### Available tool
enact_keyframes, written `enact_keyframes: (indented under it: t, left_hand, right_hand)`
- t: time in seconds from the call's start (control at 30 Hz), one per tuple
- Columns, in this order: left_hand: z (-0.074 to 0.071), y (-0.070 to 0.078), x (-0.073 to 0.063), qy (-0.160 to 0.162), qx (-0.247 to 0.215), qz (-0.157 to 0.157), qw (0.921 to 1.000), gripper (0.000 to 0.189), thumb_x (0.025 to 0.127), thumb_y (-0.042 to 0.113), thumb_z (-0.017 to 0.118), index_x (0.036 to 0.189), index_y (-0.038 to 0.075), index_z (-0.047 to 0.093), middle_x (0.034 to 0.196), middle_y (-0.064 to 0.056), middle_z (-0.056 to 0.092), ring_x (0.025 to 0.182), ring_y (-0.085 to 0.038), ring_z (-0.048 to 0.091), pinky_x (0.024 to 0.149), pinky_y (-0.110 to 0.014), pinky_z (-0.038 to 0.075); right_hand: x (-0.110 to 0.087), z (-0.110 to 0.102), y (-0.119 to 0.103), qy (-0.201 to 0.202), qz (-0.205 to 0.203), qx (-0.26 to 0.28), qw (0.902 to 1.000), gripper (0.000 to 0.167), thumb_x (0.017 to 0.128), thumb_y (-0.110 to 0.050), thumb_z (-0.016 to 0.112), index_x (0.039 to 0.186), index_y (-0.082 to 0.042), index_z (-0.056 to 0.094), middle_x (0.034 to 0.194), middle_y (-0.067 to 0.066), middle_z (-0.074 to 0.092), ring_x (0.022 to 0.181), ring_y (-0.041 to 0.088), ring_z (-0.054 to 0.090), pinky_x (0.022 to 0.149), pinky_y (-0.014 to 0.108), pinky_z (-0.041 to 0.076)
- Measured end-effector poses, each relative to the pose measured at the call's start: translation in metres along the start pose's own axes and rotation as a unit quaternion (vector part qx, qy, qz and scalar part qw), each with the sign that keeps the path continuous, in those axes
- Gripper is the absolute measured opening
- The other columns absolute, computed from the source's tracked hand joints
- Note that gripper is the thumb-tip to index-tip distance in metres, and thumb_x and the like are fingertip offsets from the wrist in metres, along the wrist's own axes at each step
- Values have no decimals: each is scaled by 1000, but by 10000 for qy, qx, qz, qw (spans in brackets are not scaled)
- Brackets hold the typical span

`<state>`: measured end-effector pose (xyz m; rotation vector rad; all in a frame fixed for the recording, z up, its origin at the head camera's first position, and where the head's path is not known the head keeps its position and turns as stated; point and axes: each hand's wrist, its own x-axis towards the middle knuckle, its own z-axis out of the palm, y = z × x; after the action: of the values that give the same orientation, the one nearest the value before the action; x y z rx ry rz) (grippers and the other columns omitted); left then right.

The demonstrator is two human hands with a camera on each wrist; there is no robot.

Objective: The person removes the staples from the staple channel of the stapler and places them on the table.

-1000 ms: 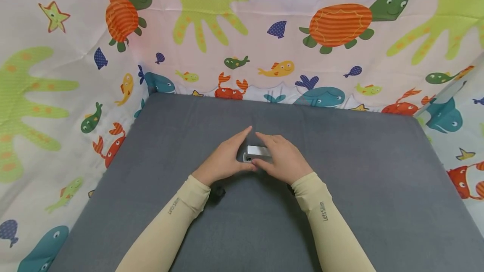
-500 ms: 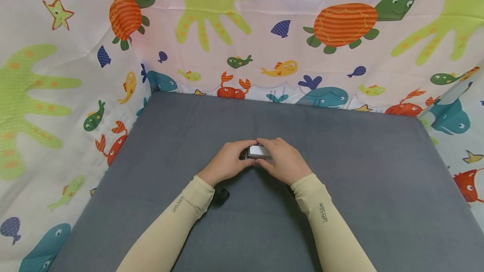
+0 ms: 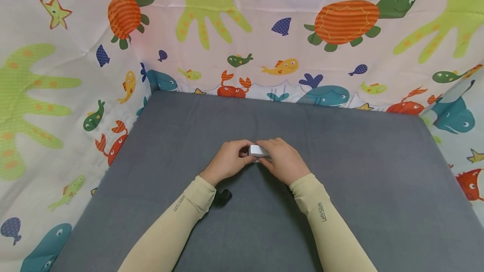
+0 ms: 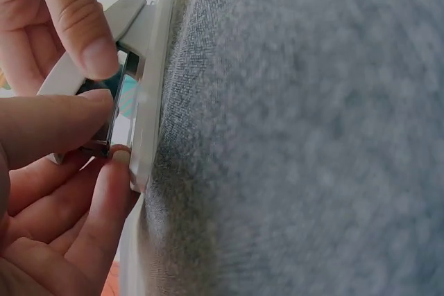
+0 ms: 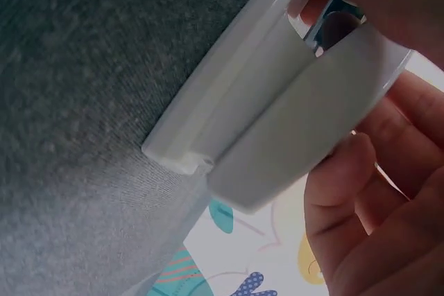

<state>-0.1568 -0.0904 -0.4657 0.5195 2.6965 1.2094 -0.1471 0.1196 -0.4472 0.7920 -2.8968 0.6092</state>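
Note:
A small grey-white stapler (image 3: 258,151) stands on the grey tabletop between both hands. Its top arm (image 5: 298,123) is tilted up from the base (image 4: 147,123), and a dark metal magazine (image 4: 111,119) shows in the gap. At the front end, my left hand (image 3: 226,159) pinches the magazine between thumb and fingers, with one fingertip right at the base. My right hand (image 3: 285,160) holds the top arm from the other side, its thumb reaching in by the magazine in the left wrist view. In the head view, the fingers cover much of the stapler.
A grey cloth covers the table (image 3: 359,179). Behind it and along the sides hangs a white curtain (image 3: 242,24) printed with sea animals. A black wrist camera (image 3: 223,197) sticks out under the left sleeve.
My left hand has closed in on the stapler's front end from spread fingers. The top arm now looks lifted from the base. My right hand has stayed nearly in place.

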Motion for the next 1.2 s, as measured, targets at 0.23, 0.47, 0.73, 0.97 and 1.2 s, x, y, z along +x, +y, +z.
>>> enact_keyframes:
  t: [0.23,0.47,0.73,0.97,1.2]
  left_hand:
    - [1,-1,0,25,-119,-164,9998,26,101,21,80,126,16,77,122,-2,79,108,-12,76,96,-34,64]
    - [0,0,-1,23,-133,-254,9996,25,100,21,81,124,13,78,121,-4,79,108,-13,76,97,-34,64]
    - [1,0,0,27,-229,-217,9995,26,101,20,79,126,12,78,122,-5,79,109,-13,77,95,-32,65]
    - [2,0,1,76,-236,-251,9994,25,100,19,80,125,11,78,121,-4,80,108,-11,77,94,-31,64]
    - [1,0,1,62,-217,-182,9996,25,100,20,80,124,12,79,119,-3,80,105,-10,77,93,-32,65]
  right_hand:
    - [1,2,-1,175,-101,14,9998,39,96,-19,85,132,-10,73,121,9,79,110,28,70,99,47,62]
    - [0,2,-2,187,-202,-57,9996,36,95,-16,85,129,-9,73,118,10,78,107,28,70,97,47,62]
    - [0,-4,-2,46,-29,-9,10000,37,98,-15,81,133,-6,71,124,13,77,112,30,70,102,48,61]
    - [0,-12,1,-7,125,264,9996,37,101,-17,79,134,-5,70,126,15,76,112,31,70,102,49,61]
    - [0,-16,2,-57,170,356,9992,37,101,-19,79,134,-4,70,126,15,75,110,30,70,101,50,61]
